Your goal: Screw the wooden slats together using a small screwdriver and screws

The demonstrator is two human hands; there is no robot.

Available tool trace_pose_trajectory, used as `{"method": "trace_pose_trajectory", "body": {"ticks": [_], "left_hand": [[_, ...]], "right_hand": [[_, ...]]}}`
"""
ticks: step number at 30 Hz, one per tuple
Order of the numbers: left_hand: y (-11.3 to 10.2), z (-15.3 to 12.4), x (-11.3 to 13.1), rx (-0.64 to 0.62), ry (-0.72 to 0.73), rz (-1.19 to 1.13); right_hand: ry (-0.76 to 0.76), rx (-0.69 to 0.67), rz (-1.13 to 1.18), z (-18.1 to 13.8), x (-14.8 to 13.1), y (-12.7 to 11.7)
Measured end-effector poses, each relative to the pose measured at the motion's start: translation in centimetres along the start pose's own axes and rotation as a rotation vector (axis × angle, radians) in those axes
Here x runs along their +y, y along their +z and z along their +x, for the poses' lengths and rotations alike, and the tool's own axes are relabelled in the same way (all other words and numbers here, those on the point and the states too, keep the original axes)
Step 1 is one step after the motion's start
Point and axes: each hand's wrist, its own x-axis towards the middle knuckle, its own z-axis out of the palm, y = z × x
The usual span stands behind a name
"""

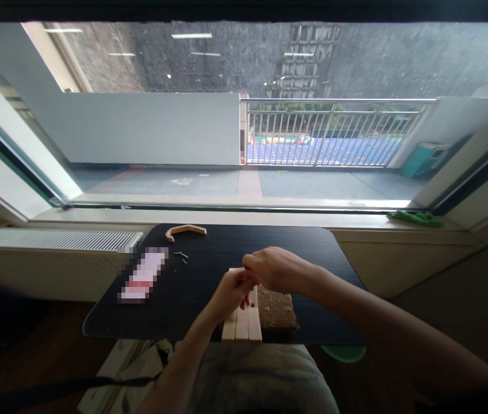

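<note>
Two hands [272, 269] are meeting over wooden slats [241, 331], their grip being unclear; a brown block [277, 310] is lying right of the left hand [229, 292].

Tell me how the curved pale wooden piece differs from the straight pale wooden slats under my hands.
The curved pale wooden piece bends like a hook; the straight pale wooden slats run side by side. The curved piece lies near the far edge of the black table; the slats reach its near edge, beneath your left hand and right hand. Both look like pale wood.
</note>
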Motion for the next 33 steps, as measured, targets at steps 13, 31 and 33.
{"method": "trace_pose_trajectory", "body": {"ticks": [13, 31, 33], "left_hand": [[0.3, 0.4, -1.3, 0.055, -0.022, -0.099], [0.1, 0.3, -0.9, 0.02, 0.021, -0.124], [0.1, 0.4, -0.8, 0.016, 0.017, -0.125]], "right_hand": [[0.006, 0.059, 0.05, -0.5, 0.1, 0.7], [-0.043, 0.101, 0.113, -1.4, 0.4, -0.9], [-0.058, 0.077, 0.123, -1.4, 0.5, -1.2]]}}
